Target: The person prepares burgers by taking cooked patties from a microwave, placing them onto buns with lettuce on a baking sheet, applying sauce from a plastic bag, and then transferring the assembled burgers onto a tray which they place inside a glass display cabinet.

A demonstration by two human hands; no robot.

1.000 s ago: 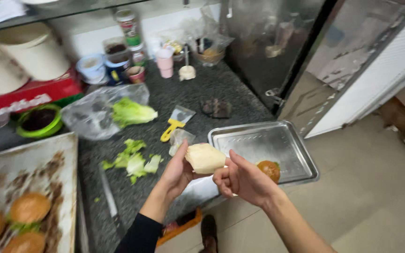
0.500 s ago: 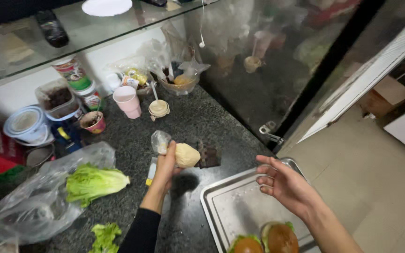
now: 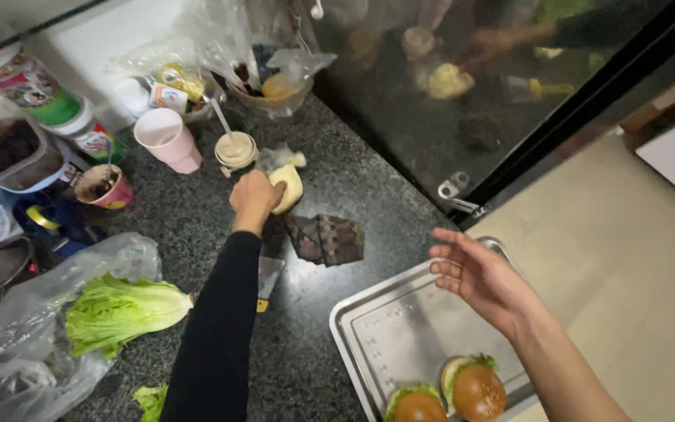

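Note:
My left hand (image 3: 253, 199) reaches far across the dark granite counter (image 3: 197, 227) and holds a pale bun half (image 3: 288, 186), close to a small cup of creamy sauce (image 3: 236, 150) with a spoon standing in it. A folded dark cloth (image 3: 326, 238) lies just right of that hand. My right hand (image 3: 482, 277) hovers open and holds nothing above the far corner of a steel tray (image 3: 400, 336). Two finished burgers (image 3: 474, 388) with lettuce sit at the tray's near edge.
A lettuce head (image 3: 119, 311) lies in a clear plastic bag at the left. A pink cup (image 3: 164, 139), several jars and tubs, and a bowl of packets (image 3: 275, 82) crowd the back of the counter. A glass door (image 3: 462, 86) stands at the right, tiled floor beyond.
My left hand has carried the bun half further away toward the sauce cup. The view has shifted closer to the back of the counter. My right hand stays open over the tray.

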